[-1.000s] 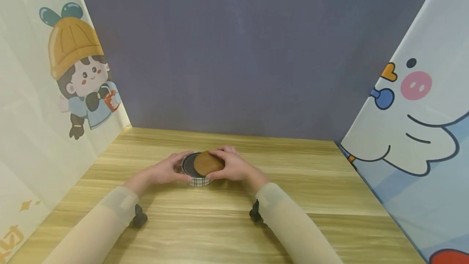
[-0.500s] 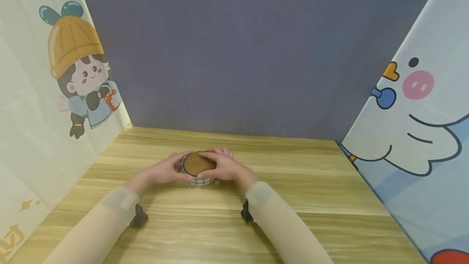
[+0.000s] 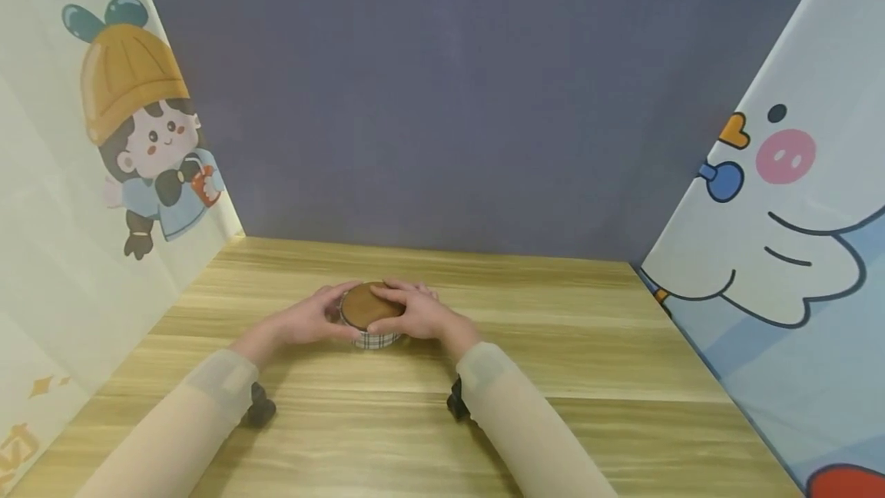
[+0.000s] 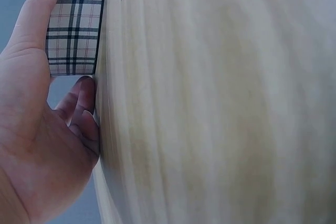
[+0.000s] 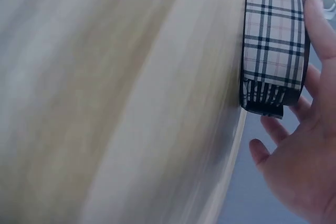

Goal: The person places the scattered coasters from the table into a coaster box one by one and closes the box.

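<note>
A round brown coaster (image 3: 362,308) lies over the top of a low, round coaster holder (image 3: 376,341) in white-and-black plaid. The holder stands on the wooden table. From the left side my left hand (image 3: 311,319) grips the holder, thumb in front and fingers behind. My right hand (image 3: 425,315) holds the coaster at its right edge between thumb and fingers. In the right wrist view, the plaid holder (image 5: 274,35) has a cut-out in its side with a dark piece jutting out. The inside of the holder is hidden under the coaster.
The wooden table (image 3: 387,436) runs back to a grey-blue backdrop (image 3: 442,98). Printed cloths hang on both sides, a cartoon child (image 3: 155,133) at left and a white cartoon bird (image 3: 795,175) at right. A dark device sits at each wrist.
My right hand has moved left with the coaster, which was tilted over the holder's right side and now lies level over its top. My left hand has stayed at the holder.
</note>
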A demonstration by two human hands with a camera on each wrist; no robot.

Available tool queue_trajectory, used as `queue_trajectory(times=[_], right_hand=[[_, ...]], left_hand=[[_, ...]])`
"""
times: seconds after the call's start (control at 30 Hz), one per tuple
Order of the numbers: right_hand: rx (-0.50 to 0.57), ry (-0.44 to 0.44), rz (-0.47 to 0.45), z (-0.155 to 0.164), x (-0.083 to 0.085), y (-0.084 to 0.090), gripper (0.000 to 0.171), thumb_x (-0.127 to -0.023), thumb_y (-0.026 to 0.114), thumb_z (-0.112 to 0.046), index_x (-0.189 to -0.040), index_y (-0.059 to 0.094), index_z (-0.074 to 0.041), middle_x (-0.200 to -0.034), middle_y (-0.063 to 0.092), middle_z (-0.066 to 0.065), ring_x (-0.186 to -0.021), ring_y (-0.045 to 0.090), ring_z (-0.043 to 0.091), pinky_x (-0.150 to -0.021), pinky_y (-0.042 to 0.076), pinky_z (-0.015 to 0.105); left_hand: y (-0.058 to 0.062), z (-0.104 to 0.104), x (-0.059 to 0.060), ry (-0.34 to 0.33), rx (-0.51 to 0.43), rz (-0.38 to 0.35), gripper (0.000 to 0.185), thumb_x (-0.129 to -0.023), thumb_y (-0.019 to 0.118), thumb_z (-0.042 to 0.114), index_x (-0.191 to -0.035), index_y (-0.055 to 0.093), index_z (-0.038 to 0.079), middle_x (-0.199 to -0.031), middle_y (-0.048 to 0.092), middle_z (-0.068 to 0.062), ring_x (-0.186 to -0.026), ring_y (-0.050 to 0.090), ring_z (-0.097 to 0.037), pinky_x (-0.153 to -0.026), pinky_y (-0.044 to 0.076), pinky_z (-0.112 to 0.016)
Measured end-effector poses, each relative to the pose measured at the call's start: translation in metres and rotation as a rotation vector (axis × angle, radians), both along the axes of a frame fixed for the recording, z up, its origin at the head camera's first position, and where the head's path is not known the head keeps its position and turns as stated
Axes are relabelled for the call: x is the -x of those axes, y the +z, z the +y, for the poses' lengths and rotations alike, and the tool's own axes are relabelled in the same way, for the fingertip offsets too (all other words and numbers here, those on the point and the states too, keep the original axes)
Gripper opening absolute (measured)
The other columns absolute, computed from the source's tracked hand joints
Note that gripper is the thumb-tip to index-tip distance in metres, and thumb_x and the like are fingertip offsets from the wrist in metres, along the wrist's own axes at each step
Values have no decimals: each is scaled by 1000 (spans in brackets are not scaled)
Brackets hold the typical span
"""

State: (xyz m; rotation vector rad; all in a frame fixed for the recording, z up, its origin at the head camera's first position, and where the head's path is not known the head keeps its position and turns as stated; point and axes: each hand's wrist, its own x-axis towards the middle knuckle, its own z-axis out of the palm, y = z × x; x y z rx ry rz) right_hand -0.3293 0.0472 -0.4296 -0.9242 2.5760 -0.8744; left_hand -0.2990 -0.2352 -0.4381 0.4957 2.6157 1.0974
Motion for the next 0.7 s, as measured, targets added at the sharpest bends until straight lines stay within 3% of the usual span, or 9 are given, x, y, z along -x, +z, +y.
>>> queue_trajectory(times=[0.23, 0.43, 0.53, 0.7], right_hand=[[-17, -20, -26, -4, -7, 5, 85, -97, 72, -69, -170, 36, -45, -185, 17, -7, -171, 9, 43, -135, 5, 75], [-70, -19, 6, -10, -10, 8, 85, -98, 69, -72, -171, 32, -47, -186, 15, -6, -171, 11, 43, -135, 7, 74], [-104, 1, 53, -12, -13, 7, 91, -98, 67, -74, -174, 26, -45, -186, 12, -5, -172, 12, 40, -136, 9, 73], [-75, -16, 111, 7, -24, 7, 100, -101, 60, -76, -178, 13, -33, -187, 8, -2, -172, 12, 34, -136, 10, 71]], left_hand=[[-1, -3, -1, -12, 4, 3, 107, -93, 87, 52, -176, 25, 25, -164, 34, -27, -139, 54, -43, -115, 48, -68], [0, -6, -3, -12, 17, 32, 106, -94, 87, 52, -175, 26, 22, -163, 36, -28, -137, 55, -41, -114, 48, -67], [0, -7, -7, -12, 35, 32, 109, -94, 86, 53, -176, 23, 17, -164, 36, -28, -137, 55, -41, -115, 48, -69], [2, -5, -14, -1, 48, 39, 119, -95, 84, 55, -175, 14, 4, -156, 50, -27, -138, 60, -43, -117, 50, -67]])
